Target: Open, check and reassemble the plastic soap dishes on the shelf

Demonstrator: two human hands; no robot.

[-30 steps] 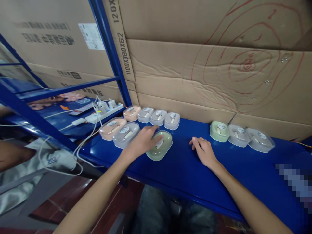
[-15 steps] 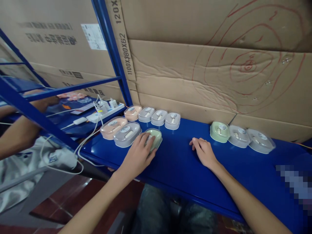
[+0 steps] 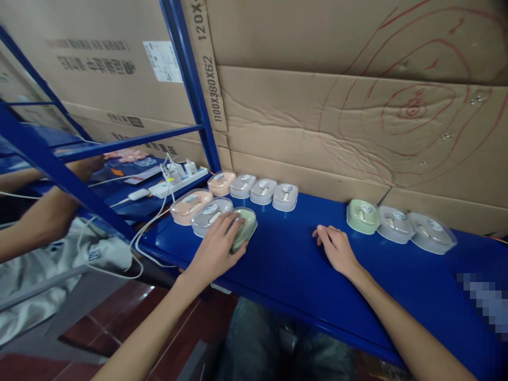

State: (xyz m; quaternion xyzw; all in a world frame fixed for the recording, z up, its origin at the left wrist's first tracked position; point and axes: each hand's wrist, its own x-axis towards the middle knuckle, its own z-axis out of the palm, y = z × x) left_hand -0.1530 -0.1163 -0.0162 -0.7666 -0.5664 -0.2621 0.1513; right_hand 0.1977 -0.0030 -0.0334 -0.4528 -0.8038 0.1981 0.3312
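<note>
My left hand (image 3: 217,246) lies over a green lidded box (image 3: 248,225), its fingers bent over the lid and thumb at the near side. That box sits close beside a grey box (image 3: 206,214), with a pink one (image 3: 188,205) further left. My right hand (image 3: 336,248) rests on the blue table (image 3: 293,270), fingers curled in; whether anything is inside them is hidden. Behind it to the right stand another green box (image 3: 362,217) and two grey ones (image 3: 395,225) (image 3: 432,233).
Along the cardboard wall (image 3: 278,116) stand a pink box (image 3: 221,183) and three grey ones (image 3: 284,197). A blue frame (image 3: 192,79), white cables and a power strip (image 3: 178,182) are at the left. Another person's arm (image 3: 43,222) shows there.
My left hand and the green box under it have shifted left, closer to the grey box. The whole view has moved slightly; my right hand keeps its curled pose on the table.
</note>
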